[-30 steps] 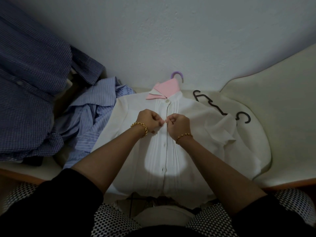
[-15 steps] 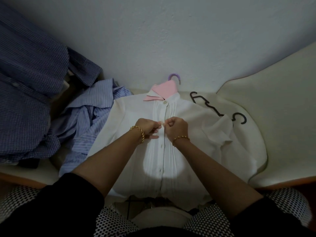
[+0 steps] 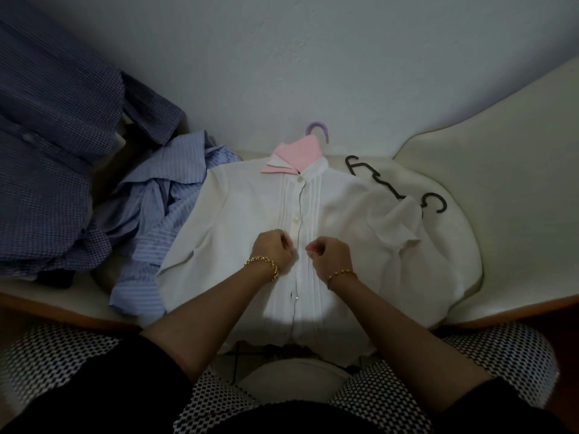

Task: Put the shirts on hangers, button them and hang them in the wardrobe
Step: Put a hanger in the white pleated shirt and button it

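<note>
Pale bench (image 3: 517, 183): left hand (image 3: 272, 249), right hand (image 3: 329, 254) curled, slightly apart on white shirt (image 3: 244, 214) placket, grip unclear; striped shirt (image 3: 156, 208) left of them, black hanger (image 3: 350, 167) beyond right hand.

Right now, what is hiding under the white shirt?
A purple hanger hook and some pink cloth poke out above the white shirt. The rest of both is covered, so I cannot see it.

No writing, label, brand or number can be read, whether on the white shirt (image 3: 244, 214) beneath the left hand (image 3: 272, 252) and right hand (image 3: 329, 256) or on the striped shirt (image 3: 156, 214) beside the left hand.
</note>
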